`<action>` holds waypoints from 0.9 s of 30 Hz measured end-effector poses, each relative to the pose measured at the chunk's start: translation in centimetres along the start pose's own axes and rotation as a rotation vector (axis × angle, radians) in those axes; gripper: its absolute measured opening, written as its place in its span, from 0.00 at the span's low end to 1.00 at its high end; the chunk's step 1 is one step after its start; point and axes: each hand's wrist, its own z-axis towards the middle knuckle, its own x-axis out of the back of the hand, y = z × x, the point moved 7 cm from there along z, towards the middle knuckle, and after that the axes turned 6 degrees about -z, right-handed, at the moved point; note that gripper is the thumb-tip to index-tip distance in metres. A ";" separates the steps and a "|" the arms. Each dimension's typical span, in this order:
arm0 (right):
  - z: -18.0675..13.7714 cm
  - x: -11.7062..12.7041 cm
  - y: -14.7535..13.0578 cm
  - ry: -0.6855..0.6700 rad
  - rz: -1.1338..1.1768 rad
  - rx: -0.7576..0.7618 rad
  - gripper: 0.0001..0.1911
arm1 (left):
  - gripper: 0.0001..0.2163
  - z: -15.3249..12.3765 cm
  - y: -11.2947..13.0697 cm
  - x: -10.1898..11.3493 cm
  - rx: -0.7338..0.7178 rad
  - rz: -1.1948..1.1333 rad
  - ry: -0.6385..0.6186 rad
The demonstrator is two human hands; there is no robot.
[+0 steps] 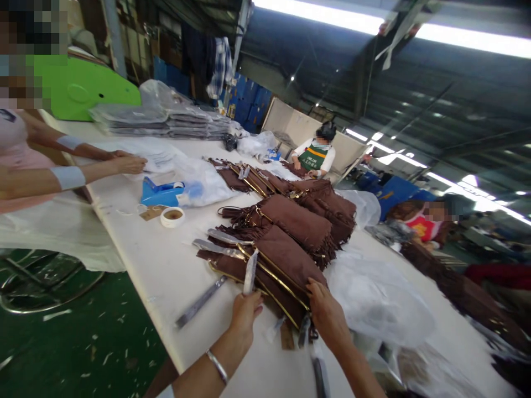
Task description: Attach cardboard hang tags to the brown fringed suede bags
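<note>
A brown bag (282, 254) with gold zippers and fringe lies on the white table in front of me. My left hand (246, 314) is closed around the lower end of a plastic-wrapped strap (250, 273), which stands up from the bag's near side. My right hand (327, 309) grips the bag's right end near a gold zipper, its thumb partly hidden. More wrapped straps (219, 247) stick out at the bag's left end. Below the bag hangs a brown tag (286, 336). Just behind it are other brown fringed bags (292, 218) in a pile.
Left of the pile are a blue tape dispenser (160, 192) and a tape roll (172, 217). Clear plastic bags (377, 293) lie to the right. A co-worker's hands (130, 162) handle plastic at the left edge; another person (316, 155) works at the far end.
</note>
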 end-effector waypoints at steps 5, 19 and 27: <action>1.9 0.9 -0.1 -0.015 0.034 -0.041 0.24 | 0.06 0.0 -2.3 -2.7 0.107 -0.291 -0.017; 4.8 -0.6 2.4 -0.173 0.083 -0.151 0.37 | 0.14 2.5 -2.2 -3.9 0.075 -0.120 -0.089; 1.6 1.8 -2.8 -0.180 0.076 -0.135 0.38 | 0.22 -0.5 -3.6 1.9 0.002 0.005 0.013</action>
